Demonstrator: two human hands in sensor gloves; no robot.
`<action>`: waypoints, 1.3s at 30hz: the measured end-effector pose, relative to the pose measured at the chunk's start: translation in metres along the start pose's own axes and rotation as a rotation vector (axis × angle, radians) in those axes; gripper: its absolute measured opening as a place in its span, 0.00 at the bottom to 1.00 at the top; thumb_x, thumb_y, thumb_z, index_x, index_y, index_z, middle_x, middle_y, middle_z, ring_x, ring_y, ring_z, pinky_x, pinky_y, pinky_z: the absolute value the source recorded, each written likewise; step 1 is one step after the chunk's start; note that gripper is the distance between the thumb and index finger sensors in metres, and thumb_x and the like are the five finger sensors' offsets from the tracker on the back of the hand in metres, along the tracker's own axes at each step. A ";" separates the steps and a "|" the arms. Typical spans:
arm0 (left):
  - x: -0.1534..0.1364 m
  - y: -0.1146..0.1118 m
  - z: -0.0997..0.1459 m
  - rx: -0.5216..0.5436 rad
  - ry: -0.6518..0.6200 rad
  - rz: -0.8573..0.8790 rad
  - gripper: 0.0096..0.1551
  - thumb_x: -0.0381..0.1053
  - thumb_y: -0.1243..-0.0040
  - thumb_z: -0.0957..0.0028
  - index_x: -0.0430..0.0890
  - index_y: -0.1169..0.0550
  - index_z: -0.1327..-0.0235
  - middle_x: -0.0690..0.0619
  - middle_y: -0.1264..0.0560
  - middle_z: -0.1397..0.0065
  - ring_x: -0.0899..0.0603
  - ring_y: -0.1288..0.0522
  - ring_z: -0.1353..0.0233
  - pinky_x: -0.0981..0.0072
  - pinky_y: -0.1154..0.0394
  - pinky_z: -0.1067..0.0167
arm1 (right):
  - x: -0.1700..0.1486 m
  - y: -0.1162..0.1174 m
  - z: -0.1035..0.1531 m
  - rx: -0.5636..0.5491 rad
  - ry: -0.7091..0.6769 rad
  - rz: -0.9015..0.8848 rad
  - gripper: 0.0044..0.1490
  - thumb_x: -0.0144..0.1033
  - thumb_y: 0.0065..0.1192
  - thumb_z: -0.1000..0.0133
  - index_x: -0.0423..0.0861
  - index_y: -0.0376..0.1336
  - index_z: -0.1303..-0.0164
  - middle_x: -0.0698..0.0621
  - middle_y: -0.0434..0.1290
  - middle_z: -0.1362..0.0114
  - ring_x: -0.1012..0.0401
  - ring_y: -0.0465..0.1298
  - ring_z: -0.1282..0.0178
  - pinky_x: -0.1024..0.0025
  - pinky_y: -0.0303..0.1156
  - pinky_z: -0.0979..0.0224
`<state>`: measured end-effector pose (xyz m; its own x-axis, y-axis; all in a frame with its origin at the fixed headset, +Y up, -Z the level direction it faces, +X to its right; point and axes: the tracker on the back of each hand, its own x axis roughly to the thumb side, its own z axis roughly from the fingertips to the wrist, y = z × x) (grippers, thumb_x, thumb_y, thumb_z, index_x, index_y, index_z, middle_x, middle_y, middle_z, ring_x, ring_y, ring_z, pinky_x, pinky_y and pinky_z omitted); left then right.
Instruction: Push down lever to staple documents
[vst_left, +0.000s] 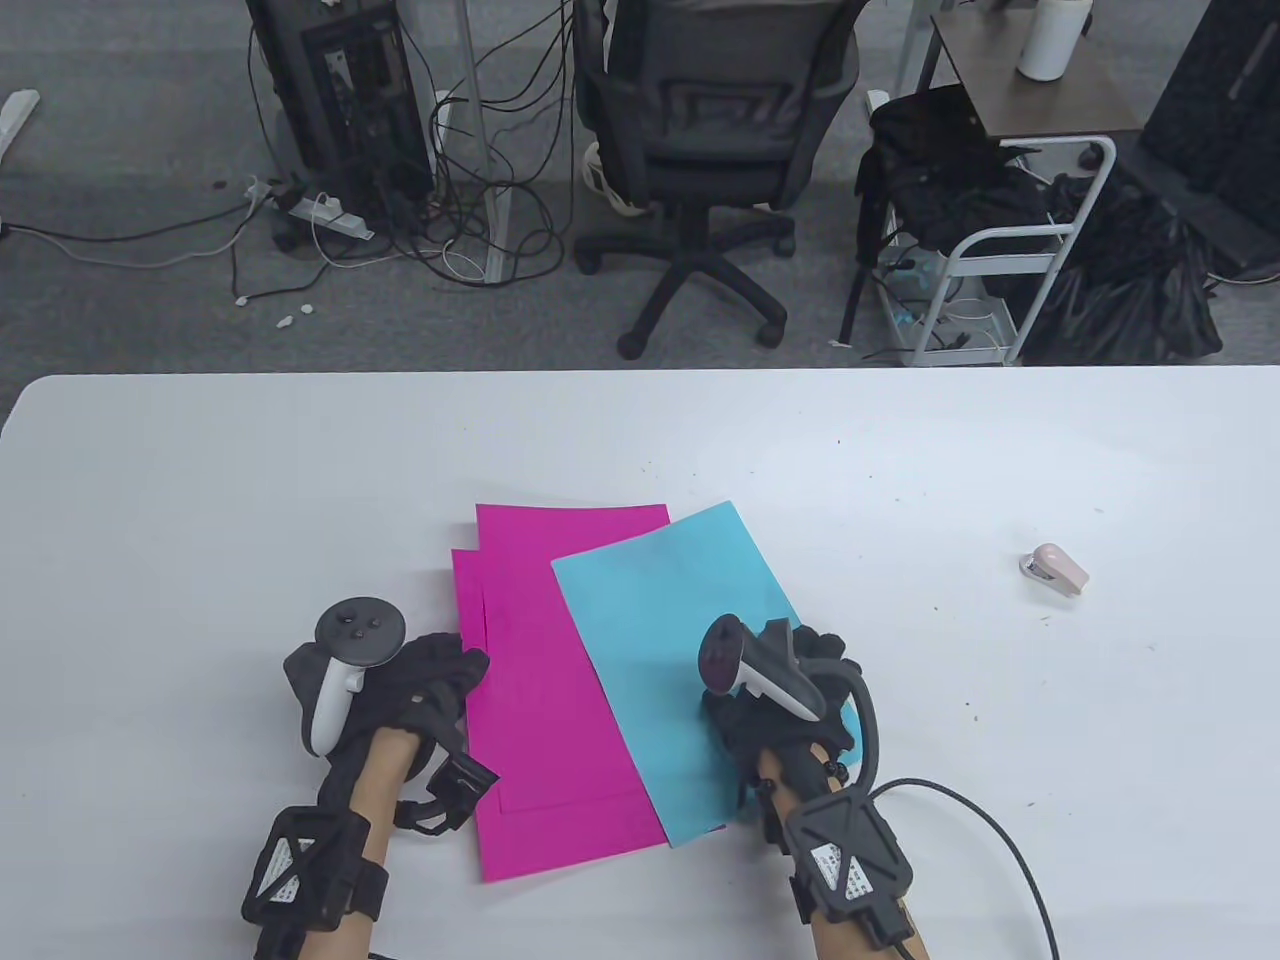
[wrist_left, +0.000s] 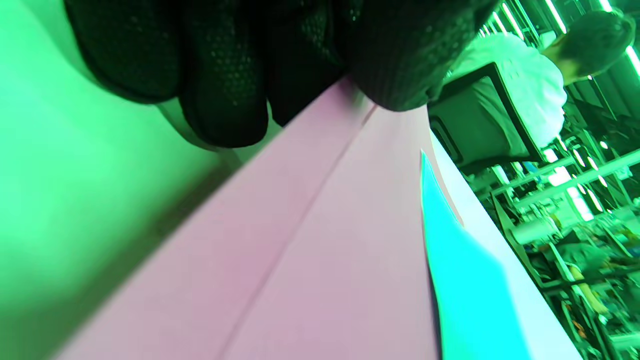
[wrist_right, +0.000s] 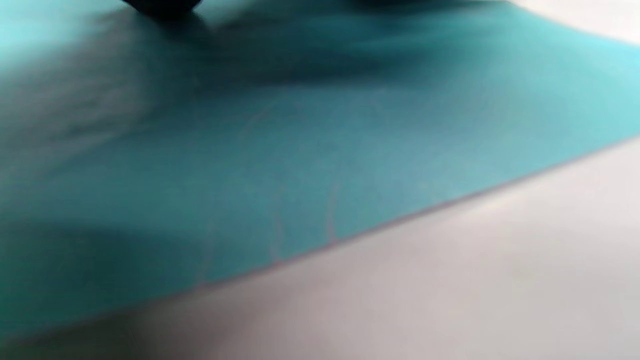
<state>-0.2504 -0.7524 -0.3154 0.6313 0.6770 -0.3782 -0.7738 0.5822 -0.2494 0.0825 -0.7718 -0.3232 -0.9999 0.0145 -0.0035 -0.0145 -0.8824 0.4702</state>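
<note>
L hand (vst_left: 425, 690) in a black sensor glove lies low at the left edge of the magenta paper sheets (vst_left: 540, 700), near the table's front edge, left of centre. Its fingertips (vst_left: 470, 665) touch the sheets' left margin. In the left wrist view the gloved fingers (wrist_left: 225, 95) hang in from the top, tips pressed at the paper edge (wrist_left: 320, 210); the grip is curled loosely, nothing clasped inside it.

R hand (vst_left: 790, 700), also black-gloved, rests flat on the light blue paper sheet (vst_left: 660, 640), on its lower right part. Grip state: cannot tell, since the tracker and glove hide the fingers in the table view, and the right wrist view is blurred, showing only the blue sheet (wrist_right: 300, 165) and a dark fingertip at the top edge.

The blue sheet lies askew on top of the magenta ones, rotated w/ its far corner pointing to the table's back edge, overlapping their right half. At least two magenta sheets, slightly offset from each other; a seam between them shows in the left wrist view.

Small pink-and-white stapler (vst_left: 1054, 570) sits on the white table (vst_left: 200, 520) toward the right edge, well apart from both hands and the papers, untouched.

Beyond the back edge: black office chair (vst_left: 715, 130), tangled cables on the grey floor.
</note>
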 end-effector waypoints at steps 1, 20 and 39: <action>0.002 -0.003 0.000 -0.015 -0.014 0.003 0.27 0.51 0.36 0.40 0.42 0.23 0.31 0.48 0.17 0.39 0.37 0.17 0.38 0.35 0.23 0.40 | 0.003 0.000 0.001 0.001 -0.008 0.005 0.60 0.57 0.39 0.38 0.22 0.33 0.19 0.16 0.36 0.20 0.19 0.40 0.23 0.22 0.43 0.27; 0.017 -0.021 0.001 -0.013 -0.098 0.008 0.24 0.51 0.34 0.41 0.41 0.20 0.37 0.50 0.13 0.44 0.41 0.14 0.44 0.39 0.20 0.44 | 0.037 0.004 0.017 -0.041 -0.186 0.023 0.59 0.57 0.44 0.39 0.24 0.38 0.18 0.19 0.40 0.19 0.22 0.44 0.22 0.25 0.45 0.25; 0.018 -0.007 0.021 0.222 -0.299 -0.006 0.21 0.48 0.36 0.40 0.43 0.20 0.37 0.49 0.14 0.44 0.39 0.15 0.43 0.34 0.22 0.41 | -0.010 -0.014 0.019 -0.184 -0.253 -0.287 0.59 0.57 0.44 0.39 0.24 0.36 0.18 0.20 0.42 0.19 0.22 0.47 0.22 0.24 0.49 0.26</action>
<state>-0.2324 -0.7350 -0.3017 0.6485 0.7556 -0.0924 -0.7606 0.6480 -0.0391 0.0928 -0.7507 -0.3129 -0.9231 0.3667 0.1156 -0.3157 -0.8945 0.3165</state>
